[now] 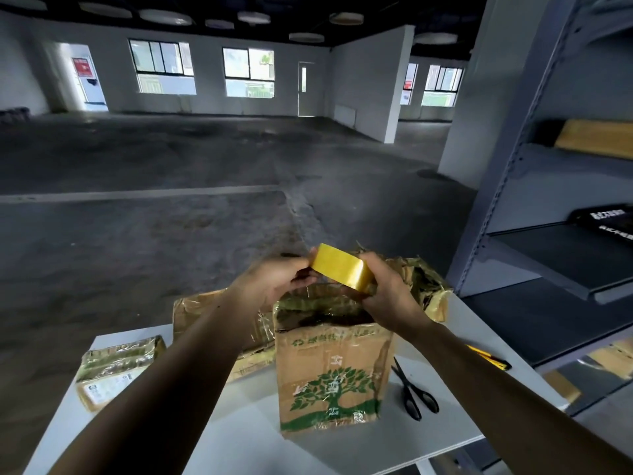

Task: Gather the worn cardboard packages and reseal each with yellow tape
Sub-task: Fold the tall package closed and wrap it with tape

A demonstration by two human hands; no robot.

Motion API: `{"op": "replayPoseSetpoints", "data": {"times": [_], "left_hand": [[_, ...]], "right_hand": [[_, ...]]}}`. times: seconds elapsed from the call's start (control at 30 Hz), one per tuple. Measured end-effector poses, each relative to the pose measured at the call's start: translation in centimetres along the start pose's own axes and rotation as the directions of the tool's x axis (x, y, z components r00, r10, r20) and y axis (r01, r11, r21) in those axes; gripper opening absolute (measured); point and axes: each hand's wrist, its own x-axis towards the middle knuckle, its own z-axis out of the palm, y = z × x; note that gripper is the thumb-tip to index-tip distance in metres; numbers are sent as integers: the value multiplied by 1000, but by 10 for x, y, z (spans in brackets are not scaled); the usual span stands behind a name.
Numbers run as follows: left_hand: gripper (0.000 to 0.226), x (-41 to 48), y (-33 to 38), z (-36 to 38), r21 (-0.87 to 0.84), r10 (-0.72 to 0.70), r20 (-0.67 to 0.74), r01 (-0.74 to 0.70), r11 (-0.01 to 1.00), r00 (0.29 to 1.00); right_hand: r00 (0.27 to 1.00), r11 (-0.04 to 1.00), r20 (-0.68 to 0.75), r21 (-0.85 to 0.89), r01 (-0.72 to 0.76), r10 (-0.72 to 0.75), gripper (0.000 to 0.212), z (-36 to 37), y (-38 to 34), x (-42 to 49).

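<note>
Head view: the grey shelving rack (548, 234) fills the right side, and the white table (239, 423) lies below it. The tree-printed box (329, 378) stands upright at the table's middle. A wrapped box (195, 313) sits behind it to the left, a torn package (428, 286) behind it to the right, and a small labelled package (113, 368) near the left edge. Scissors (411, 392) lie just beside the tree-printed box.

Above that box's mouth, the right hand (387, 293) is clamped round the yellow tape roll (342, 267). The left hand (270, 282) pinches at the roll's near edge, probably hunting for the free end.

To do this well, the right hand should hold the roll steady while a nail lifts the end cleanly. The strip should come off straight, and the flaps should be pressed shut before any tape goes on. The cardboard looks soft and creased, so a long overlap down the sides would likely hold better.

As for containers, one upper rack shelf holds a cardboard parcel and a lower one a dark printed item. The tree-printed box is open at the top, but its inside is too dark to tell what it holds.
</note>
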Motion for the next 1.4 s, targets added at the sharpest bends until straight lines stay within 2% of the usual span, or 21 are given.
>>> {"op": "replayPoseSetpoints", "data": {"times": [0.17, 0.23, 0.33, 0.4, 0.53, 0.6, 0.7, 0.83, 0.93, 1.07, 1.13, 1.23, 1.33, 1.4], "left_hand": [[5, -1, 4, 9, -96, 7, -164, -23, 995, 987], [9, -1, 5, 10, -155, -25, -165, -1, 988, 986], [12, -2, 7, 10, -237, -137, -117, 106, 966, 984], [18, -4, 9, 11, -230, -208, -89, 183, 956, 974], [23, -7, 9, 11, -90, -294, -66, 288, 953, 954], [22, -8, 8, 15, -6, -269, -82, 269, 963, 960], [27, -6, 4, 24, 165, -121, -141, 144, 976, 983], [35, -5, -1, 29, 540, 185, -192, -54, 840, 964], [29, -6, 1, 33, 517, 194, -211, -59, 854, 958], [16, -6, 7, 34, 304, 52, -172, 2, 953, 984], [14, -3, 7, 32, 248, -25, -128, 56, 967, 991], [21, 0, 2, 33, 282, -71, -109, 100, 954, 991], [16, 0, 1, 34, 359, 23, -107, 18, 933, 994], [17, 0, 0, 33, 473, 104, -80, -54, 880, 991]], "right_hand": [[1000, 1000, 22, -6, 4, -4, 36, -6, 5, 6], [1000, 1000, 23, -5, 11, -11, 38, -9, 9, 6], [997, 998, 42, -17, 64, -64, 40, -14, 15, 7], [992, 994, 74, -24, 104, -102, 39, -18, 14, 7], [988, 993, 98, 19, 114, -115, 37, -21, 17, 2], [988, 993, 101, 24, 112, -114, 39, -23, 18, 1], [992, 995, 80, -11, 98, -97, 44, -25, 18, 1], [993, 997, 100, -31, 67, -64, 43, -29, 18, -3], [987, 1000, 159, -7, 18, -16, 48, -29, 14, -6], [971, 999, 236, -8, -38, 39, 62, -32, 5, -5], [971, 999, 236, 5, -33, 31, 62, -34, 4, -6], [978, 997, 209, 68, -22, 7, 53, -31, 5, -9], [976, 981, 217, 184, -57, 16, 43, -29, 7, -11], [966, 944, 259, 314, -103, 19, 36, -29, 6, -10]]}}
